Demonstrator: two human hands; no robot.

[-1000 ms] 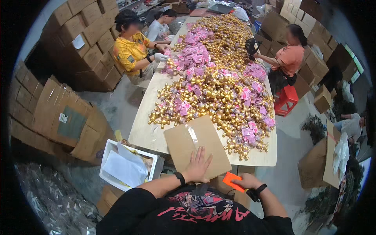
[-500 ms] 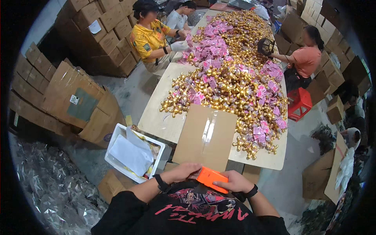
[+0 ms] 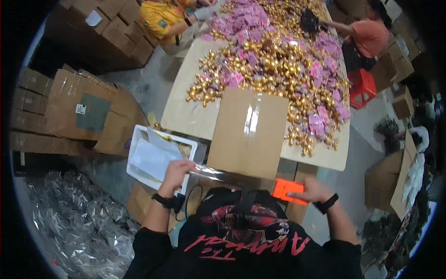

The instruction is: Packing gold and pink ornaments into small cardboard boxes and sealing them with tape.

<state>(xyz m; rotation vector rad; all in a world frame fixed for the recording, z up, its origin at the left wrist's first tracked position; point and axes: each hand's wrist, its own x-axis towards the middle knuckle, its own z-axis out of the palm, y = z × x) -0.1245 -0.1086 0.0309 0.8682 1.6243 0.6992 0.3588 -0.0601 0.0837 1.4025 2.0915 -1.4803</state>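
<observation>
Pinching the clear tape (image 3: 210, 172): left hand (image 3: 178, 173), fingers closed. Right hand (image 3: 314, 190): fingers curled round orange tape dispenser (image 3: 285, 189). I judge them spread for tension.

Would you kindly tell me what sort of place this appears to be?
Probably a packing workshop: there is a long table heaped with small gold items, stacked cardboard boxes nearby, and an orange tape dispenser in the person's right hand.

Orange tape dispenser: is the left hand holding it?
No, the right hand holds the orange tape dispenser, while the left hand pinches the stretched shiny strip.
</observation>
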